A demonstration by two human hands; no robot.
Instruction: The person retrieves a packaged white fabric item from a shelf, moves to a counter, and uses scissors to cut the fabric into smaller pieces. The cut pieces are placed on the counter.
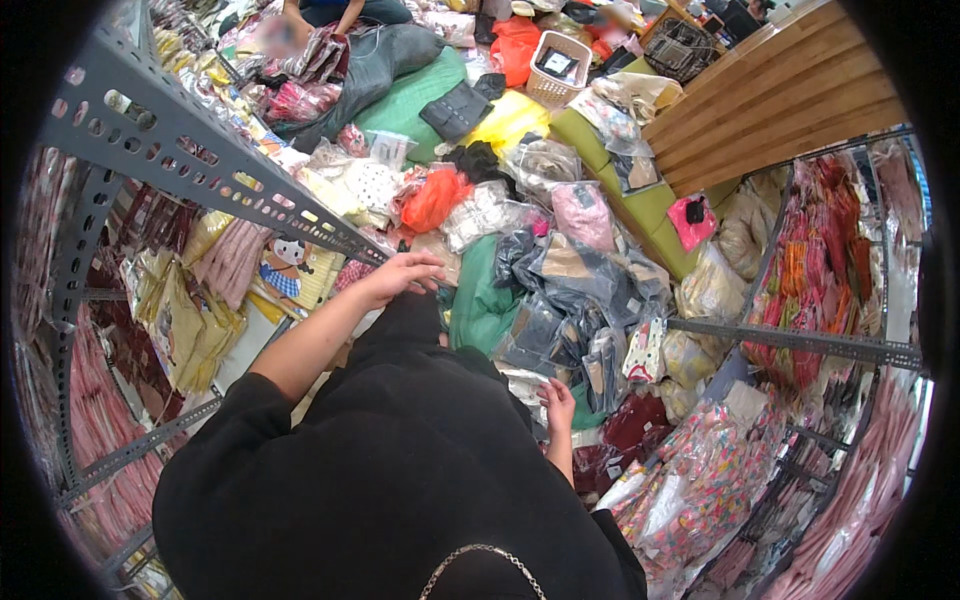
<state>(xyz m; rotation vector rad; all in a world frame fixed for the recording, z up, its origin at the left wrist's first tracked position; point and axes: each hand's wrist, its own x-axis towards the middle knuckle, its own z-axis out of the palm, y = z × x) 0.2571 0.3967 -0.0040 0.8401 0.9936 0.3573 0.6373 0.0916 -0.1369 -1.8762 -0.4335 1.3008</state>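
My left hand (403,278) lies palm down with its fingers stretched out, over my dark-clothed knee and near the end of a grey perforated metal beam (250,170). It holds nothing that I can see. Lower and to the right, my right hand (557,405) has bent fingers at the edge of a whitish plastic packet (525,377), which my body partly hides. Just beyond that hand lie bagged dark blue garments (560,330) and a green sack (478,295). Maroon packets (632,425) lie to its right.
Metal racks with bagged clothes (810,270) stand on both sides. A crossbar (800,340) juts in from the right. Ahead are an orange-red bag (435,198), a green bench (640,215), a white basket (558,68) and a wooden panel (780,90). Another person (350,12) works at the far left.
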